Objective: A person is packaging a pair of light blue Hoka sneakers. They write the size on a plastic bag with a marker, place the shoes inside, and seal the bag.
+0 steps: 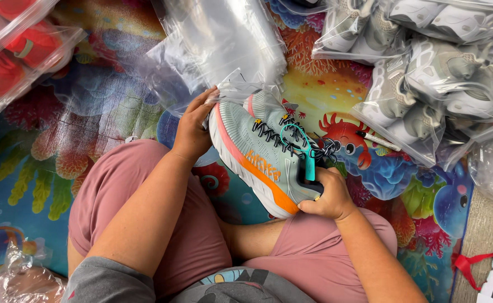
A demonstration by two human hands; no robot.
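The left hand [193, 132] and the right hand [328, 196] each wrap tight around the green shoe [257, 154], with clear bags [224, 39] just above it.

Pink shorts, grey printed shirt, bare forearms.

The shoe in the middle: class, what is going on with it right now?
A seated person holds a pale green sneaker with an orange sole stripe above their lap. The left hand grips the toe end, the right hand the heel. Clear plastic bags lie just beyond it, and bagged grey shoes are piled to the right on a colourful sea-themed mat.
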